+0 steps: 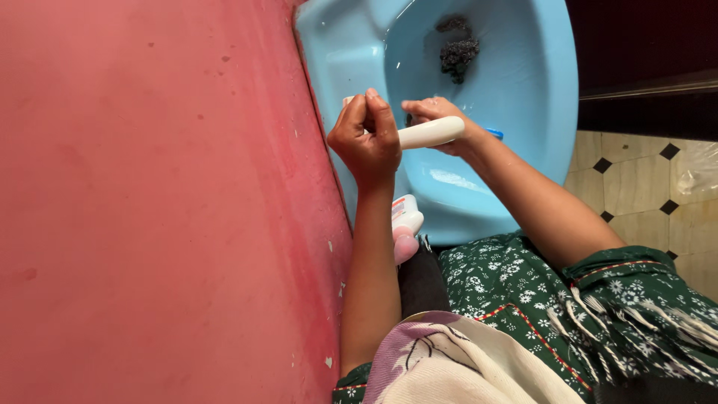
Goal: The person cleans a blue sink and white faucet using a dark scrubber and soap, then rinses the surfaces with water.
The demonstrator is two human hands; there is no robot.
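Blue sink [523, 60] holds a dark clump near its drain; over the bowl, the left hand [366, 138] is clenched around a white handle [430, 132], the right hand [437, 112] gripping its far end. Wet fingers might slip, I think

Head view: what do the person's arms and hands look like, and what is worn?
Both forearms are bare; the left hand and right hand show no gloves. No rings or watch are visible. A dark green sleeve with small white flowers, red trim and fringe covers the right upper arm.
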